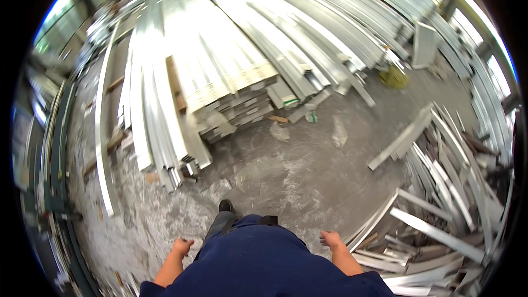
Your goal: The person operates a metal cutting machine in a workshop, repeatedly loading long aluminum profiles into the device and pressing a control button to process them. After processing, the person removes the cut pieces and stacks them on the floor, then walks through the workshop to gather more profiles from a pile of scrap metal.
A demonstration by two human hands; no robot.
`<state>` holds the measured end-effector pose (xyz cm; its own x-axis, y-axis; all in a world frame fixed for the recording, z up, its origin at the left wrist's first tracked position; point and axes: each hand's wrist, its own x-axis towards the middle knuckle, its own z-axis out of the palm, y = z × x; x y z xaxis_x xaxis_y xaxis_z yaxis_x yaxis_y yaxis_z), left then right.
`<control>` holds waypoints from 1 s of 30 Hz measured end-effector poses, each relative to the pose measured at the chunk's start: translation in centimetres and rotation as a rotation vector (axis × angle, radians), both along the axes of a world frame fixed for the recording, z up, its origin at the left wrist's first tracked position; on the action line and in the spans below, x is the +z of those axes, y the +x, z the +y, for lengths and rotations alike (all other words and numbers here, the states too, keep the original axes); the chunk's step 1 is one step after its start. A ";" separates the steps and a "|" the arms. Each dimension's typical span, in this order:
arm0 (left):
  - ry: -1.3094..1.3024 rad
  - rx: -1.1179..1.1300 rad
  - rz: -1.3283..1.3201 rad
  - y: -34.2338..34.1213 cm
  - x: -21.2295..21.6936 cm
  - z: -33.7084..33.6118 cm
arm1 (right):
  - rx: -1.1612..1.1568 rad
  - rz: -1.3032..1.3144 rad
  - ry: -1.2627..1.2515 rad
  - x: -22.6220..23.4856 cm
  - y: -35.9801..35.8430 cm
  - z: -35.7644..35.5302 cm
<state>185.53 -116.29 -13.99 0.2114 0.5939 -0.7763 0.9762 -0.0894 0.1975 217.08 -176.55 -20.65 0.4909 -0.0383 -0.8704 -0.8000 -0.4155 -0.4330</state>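
Far ahead of both hands lies the big stack of long silver aluminium profiles [220,66], its long axis running away from the person and a little toward the left, with the cut ends facing back to the hands. On the side of the right hand there is the loose heap of shorter silver aluminium offcuts [440,209], lying crossed in many directions; its nearest pieces come just beside that hand, so this heap is much closer than the big stack, and the right hand is the nearer one to it. Between the hands and the stack is the grey dusty concrete floor [297,170]. The person wears dark blue work clothes [258,264], and one black shoe [225,205] is seen in front. The left hand [182,246] hangs at the side, fingers curled loosely, holding nothing. The right hand [331,238] hangs also free, half open, and it is empty.
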 end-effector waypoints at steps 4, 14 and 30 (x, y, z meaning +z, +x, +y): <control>-0.100 -0.205 0.038 6.5 5.3 -3.4 | -0.177 0.027 0.057 -2.5 -1.7 -4.6; -0.133 -0.411 0.134 23.8 4.0 -3.5 | -0.464 0.008 0.097 -3.2 -2.1 -6.2; -0.268 -0.824 -0.149 75.4 -6.8 -9.4 | -0.778 -0.112 -0.084 6.4 14.6 -11.4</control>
<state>260.97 -125.70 -20.82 0.6027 0.0093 -0.7979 0.5837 -0.6869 0.4329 231.64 -187.99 -14.22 0.3807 -0.4699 -0.7964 -0.8278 0.2106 -0.5200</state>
